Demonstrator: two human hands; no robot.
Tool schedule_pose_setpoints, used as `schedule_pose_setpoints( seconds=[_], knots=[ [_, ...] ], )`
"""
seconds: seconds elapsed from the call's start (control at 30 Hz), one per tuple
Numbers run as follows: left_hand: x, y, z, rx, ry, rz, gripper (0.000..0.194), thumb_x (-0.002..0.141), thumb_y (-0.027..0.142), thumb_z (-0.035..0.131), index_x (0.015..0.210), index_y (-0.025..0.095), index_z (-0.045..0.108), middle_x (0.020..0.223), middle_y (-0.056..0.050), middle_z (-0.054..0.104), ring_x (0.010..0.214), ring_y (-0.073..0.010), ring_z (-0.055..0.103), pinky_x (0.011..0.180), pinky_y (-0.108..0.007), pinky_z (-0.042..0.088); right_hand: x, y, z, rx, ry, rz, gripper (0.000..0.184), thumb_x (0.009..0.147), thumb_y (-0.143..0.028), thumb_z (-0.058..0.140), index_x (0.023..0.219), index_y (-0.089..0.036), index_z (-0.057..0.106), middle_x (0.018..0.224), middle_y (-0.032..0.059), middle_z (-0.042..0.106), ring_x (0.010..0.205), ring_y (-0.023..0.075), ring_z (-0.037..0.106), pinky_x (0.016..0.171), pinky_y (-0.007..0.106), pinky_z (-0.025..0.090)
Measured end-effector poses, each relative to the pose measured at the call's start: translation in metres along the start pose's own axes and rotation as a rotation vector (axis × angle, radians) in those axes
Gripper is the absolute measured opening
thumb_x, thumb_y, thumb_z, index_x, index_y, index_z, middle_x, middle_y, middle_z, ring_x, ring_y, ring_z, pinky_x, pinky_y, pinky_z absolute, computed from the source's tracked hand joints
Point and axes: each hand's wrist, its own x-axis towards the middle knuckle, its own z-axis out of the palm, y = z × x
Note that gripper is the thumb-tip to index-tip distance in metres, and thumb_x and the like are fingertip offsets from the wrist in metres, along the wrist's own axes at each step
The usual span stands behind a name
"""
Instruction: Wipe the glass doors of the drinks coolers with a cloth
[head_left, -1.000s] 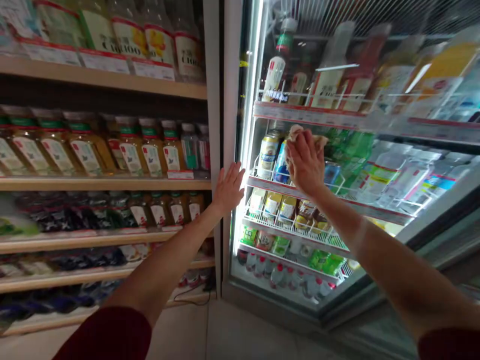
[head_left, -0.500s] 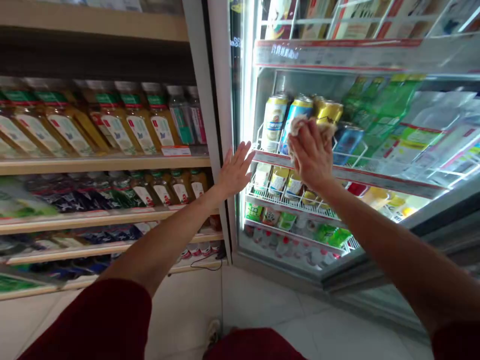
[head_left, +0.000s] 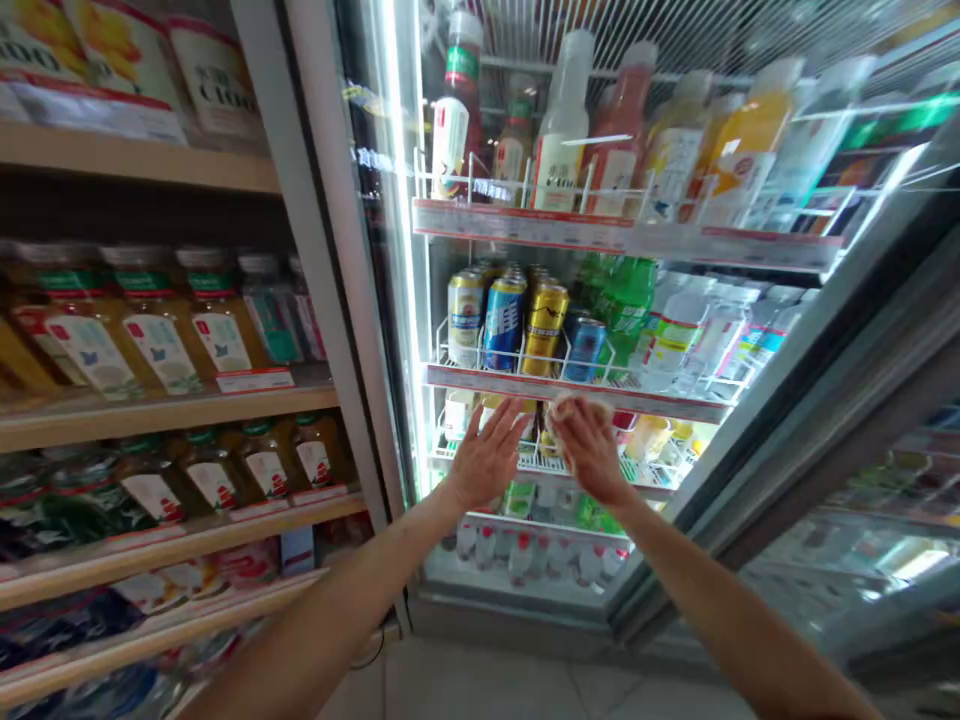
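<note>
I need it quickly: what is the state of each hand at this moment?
Left hand: open, fingers spread, nothing seen in it.
Right hand: holding a cloth under its fingers.

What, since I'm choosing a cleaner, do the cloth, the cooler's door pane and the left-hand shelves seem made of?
Cloth under the right hand: probably soft, matt fabric, judging by its bunched folds.
Door pane: clear and glossy, likely glass, as bright reflections show on it.
Shelves: wood or wood-look laminate, from their smooth tan edges; grain isn't discernible.
</note>
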Motion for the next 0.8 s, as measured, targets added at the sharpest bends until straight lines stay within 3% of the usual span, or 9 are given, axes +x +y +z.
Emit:
schedule_pose_setpoints(
  seconds=[0.1,0.3,0.37,0.5,0.57,0.7,0.73,0.8],
  knots=[
    [0.006,0.020,0.008,-0.018,-0.022,0.078,0.054,0.081,0.020,0.041,0.135,0.012,0.033,0.141,-0.012,0.036,0.136,-0.0230,0.018,0.111,-0.048,0.016,-0.029,0.004,0.002,0.031,-0.092,-0.026,0.047,0.084,-0.015,0.044,0.130,-0.026,0.045,0.131,0.0084,0.050,0.131,0.0224,0.034,0.104,0.046,0.033],
    [0.042,0.042,0.016,-0.030,0.052,0.068,0.054,0.083,0.022,0.041,0.135,0.011,0.032,0.141,-0.013,0.035,0.137,-0.0234,0.017,0.111,-0.049,0.015,0.010,0.069,-0.028,-0.092,0.282,0.273,0.063,0.084,-0.018,0.044,0.142,-0.022,0.020,0.146,0.0134,0.026,0.136,0.0311,0.018,0.103,0.056,0.030],
    [0.042,0.053,0.024,-0.035,0.050,0.102,0.053,0.082,0.023,0.041,0.134,0.012,0.035,0.141,-0.012,0.035,0.137,-0.0231,0.017,0.111,-0.047,0.014,-0.012,0.066,-0.027,-0.108,0.255,0.264,0.066,0.084,-0.016,0.043,0.143,-0.024,0.015,0.146,0.0128,0.026,0.136,0.0311,0.019,0.101,0.055,0.034],
    [0.034,0.068,0.040,-0.045,0.021,0.183,0.050,0.082,0.023,0.042,0.131,0.014,0.040,0.141,-0.009,0.037,0.136,-0.0218,0.021,0.112,-0.045,0.011,-0.063,0.048,-0.015,-0.092,0.075,0.139,0.065,0.083,-0.015,0.044,0.142,-0.025,0.019,0.136,0.0114,0.043,0.133,0.0285,0.027,0.099,0.050,0.040],
    [0.043,0.070,0.040,-0.047,0.045,0.174,0.050,0.081,0.023,0.042,0.131,0.014,0.040,0.140,-0.009,0.038,0.136,-0.0217,0.022,0.112,-0.045,0.011,-0.051,0.062,-0.020,-0.101,0.094,0.153,0.062,0.084,-0.017,0.043,0.141,-0.024,0.022,0.135,0.0117,0.043,0.133,0.0290,0.027,0.100,0.051,0.038],
    [0.082,0.068,0.030,-0.056,0.105,0.135,0.053,0.081,0.023,0.043,0.132,0.013,0.037,0.141,-0.012,0.036,0.136,-0.0227,0.020,0.111,-0.047,0.013,0.004,0.123,-0.047,-0.161,0.340,0.370,0.058,0.086,-0.019,0.037,0.142,-0.023,0.021,0.144,0.0140,0.028,0.135,0.0329,0.020,0.101,0.059,0.031],
    [0.088,0.069,0.029,-0.058,0.112,0.134,0.053,0.081,0.023,0.044,0.133,0.013,0.036,0.141,-0.012,0.035,0.136,-0.0231,0.020,0.111,-0.048,0.014,0.005,0.132,-0.051,-0.170,0.377,0.408,0.058,0.086,-0.020,0.036,0.142,-0.022,0.020,0.145,0.0145,0.026,0.135,0.0337,0.020,0.101,0.060,0.030],
    [0.089,0.073,0.033,-0.062,0.106,0.145,0.054,0.081,0.022,0.043,0.134,0.013,0.035,0.142,-0.012,0.034,0.136,-0.0233,0.019,0.111,-0.048,0.014,-0.019,0.134,-0.050,-0.182,0.373,0.445,0.059,0.087,-0.019,0.036,0.142,-0.023,0.019,0.144,0.0150,0.026,0.134,0.0340,0.022,0.100,0.061,0.031]
  ],
)
